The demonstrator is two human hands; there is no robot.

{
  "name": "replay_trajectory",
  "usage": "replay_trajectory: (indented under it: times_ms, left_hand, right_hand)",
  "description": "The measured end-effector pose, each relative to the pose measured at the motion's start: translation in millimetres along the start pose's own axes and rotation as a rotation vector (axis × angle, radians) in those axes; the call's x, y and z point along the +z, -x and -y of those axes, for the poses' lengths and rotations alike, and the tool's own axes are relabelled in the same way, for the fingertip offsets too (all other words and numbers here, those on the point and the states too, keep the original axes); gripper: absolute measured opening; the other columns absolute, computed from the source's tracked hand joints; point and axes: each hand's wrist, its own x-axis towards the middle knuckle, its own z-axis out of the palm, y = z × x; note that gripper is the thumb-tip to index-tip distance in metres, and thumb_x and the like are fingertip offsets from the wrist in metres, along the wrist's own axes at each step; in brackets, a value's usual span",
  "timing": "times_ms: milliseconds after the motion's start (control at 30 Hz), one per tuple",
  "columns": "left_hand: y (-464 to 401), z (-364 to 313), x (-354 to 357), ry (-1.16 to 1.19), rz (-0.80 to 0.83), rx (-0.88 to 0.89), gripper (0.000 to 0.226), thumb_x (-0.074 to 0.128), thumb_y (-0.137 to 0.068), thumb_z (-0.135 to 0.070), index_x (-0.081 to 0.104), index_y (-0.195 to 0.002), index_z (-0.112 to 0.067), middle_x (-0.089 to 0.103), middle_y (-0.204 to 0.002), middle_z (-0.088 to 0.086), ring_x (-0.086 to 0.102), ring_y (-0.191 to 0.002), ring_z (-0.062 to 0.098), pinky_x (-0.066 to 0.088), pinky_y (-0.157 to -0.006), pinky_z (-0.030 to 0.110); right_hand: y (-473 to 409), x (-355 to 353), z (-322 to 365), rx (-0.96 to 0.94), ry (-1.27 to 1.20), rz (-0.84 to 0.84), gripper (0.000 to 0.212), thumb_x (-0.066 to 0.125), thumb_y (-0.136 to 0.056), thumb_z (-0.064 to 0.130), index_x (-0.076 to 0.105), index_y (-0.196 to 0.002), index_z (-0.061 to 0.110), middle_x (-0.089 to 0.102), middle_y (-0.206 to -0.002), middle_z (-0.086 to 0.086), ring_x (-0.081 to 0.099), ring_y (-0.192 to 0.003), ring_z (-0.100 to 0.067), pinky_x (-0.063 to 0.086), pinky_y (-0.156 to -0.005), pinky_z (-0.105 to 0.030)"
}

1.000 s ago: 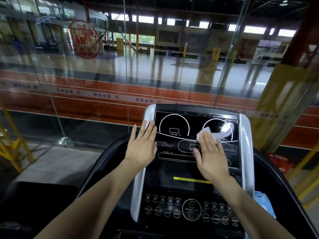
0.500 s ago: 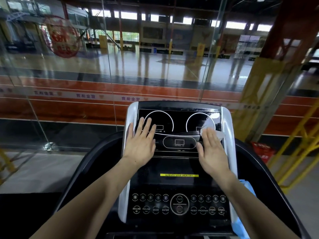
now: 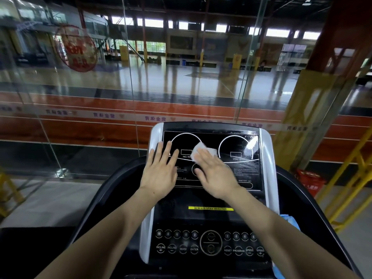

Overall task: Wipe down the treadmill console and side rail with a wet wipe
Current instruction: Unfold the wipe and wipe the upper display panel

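Observation:
The treadmill console (image 3: 245,174) is a glossy black panel with silver side strips, two white dial rings on top and a button row (image 3: 209,243) at the bottom. My left hand (image 3: 160,172) lies flat with spread fingers on the console's left edge, holding nothing. Pressed flat under my right hand (image 3: 216,174) is a white wet wipe (image 3: 203,151), at the panel's upper middle between the two dials. Wet streaks shine on the right dial. The black side rails (image 3: 96,202) curve down on both sides.
A glass wall (image 3: 128,87) stands right behind the console, with a red track and hall floor beyond. A blue wipe pack (image 3: 289,220) sits by the console's right edge. Yellow steel frames (image 3: 350,178) and a red box (image 3: 310,181) are to the right.
My right hand has slid the wipe leftward from the right dial to the panel's middle. My left hand has stayed on the left edge. The head camera has shifted.

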Motion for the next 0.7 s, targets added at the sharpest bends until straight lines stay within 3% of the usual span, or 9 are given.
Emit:
replay_trajectory:
  times_ms: [67,167,267,400,567,700]
  left_hand:
    - [1,2,-2,0.018,0.011,0.000,0.063,0.035,-0.106,-0.038,0.022,-0.164,-0.018,0.007,-0.174,0.014,-0.003,-0.161,0.035,0.012,-0.129,0.055]
    - [1,4,-4,0.027,0.031,-0.008,0.063,0.030,-0.107,-0.039,0.017,-0.165,-0.019,0.003,-0.174,0.013,-0.006,-0.161,0.033,0.010,-0.130,0.053]
    - [1,3,-6,0.028,0.008,-0.001,0.061,0.033,-0.107,-0.039,0.024,-0.164,-0.019,0.009,-0.174,0.014,0.000,-0.161,0.032,0.013,-0.129,0.053]
    - [1,4,-7,0.021,0.001,0.014,0.061,0.036,-0.107,-0.038,0.025,-0.164,-0.019,0.012,-0.174,0.012,0.002,-0.161,0.032,0.013,-0.129,0.054]
    - [-5,-14,-9,0.047,0.021,0.028,0.062,0.032,-0.108,-0.039,0.018,-0.165,-0.020,0.006,-0.175,0.010,-0.002,-0.161,0.032,0.011,-0.129,0.055]
    - [-6,-37,-6,0.061,0.015,0.066,0.062,0.036,-0.107,-0.038,0.021,-0.164,-0.020,0.009,-0.174,0.010,0.002,-0.161,0.032,0.012,-0.129,0.055]
  right_hand:
    - [2,-8,-23,0.126,0.021,-0.067,0.063,0.032,-0.108,0.046,0.026,-0.165,0.018,0.018,-0.173,0.000,0.012,-0.161,-0.017,0.011,-0.132,-0.042]
    - [-17,-5,-12,0.230,-0.009,-0.098,0.069,0.020,-0.106,0.048,0.025,-0.165,0.013,0.017,-0.173,-0.005,0.007,-0.162,-0.019,0.009,-0.132,-0.044]
    - [-23,11,26,0.069,-0.047,-0.061,0.071,0.016,-0.104,0.050,0.030,-0.163,0.014,0.024,-0.171,-0.006,0.011,-0.161,-0.019,0.009,-0.131,-0.041]
    - [19,25,10,0.006,-0.007,-0.010,0.064,0.023,-0.108,0.047,0.025,-0.165,0.018,0.011,-0.174,0.002,0.001,-0.161,-0.011,0.014,-0.131,-0.042]
    - [71,10,-61,0.316,-0.022,-0.129,0.069,0.022,-0.106,0.053,0.020,-0.166,0.020,0.007,-0.174,0.003,-0.001,-0.161,-0.010,0.012,-0.132,-0.039]
    - [78,8,-64,0.448,-0.063,-0.148,0.079,0.015,-0.102,0.058,0.016,-0.166,0.012,0.007,-0.175,-0.005,-0.003,-0.161,-0.013,0.004,-0.132,-0.037]
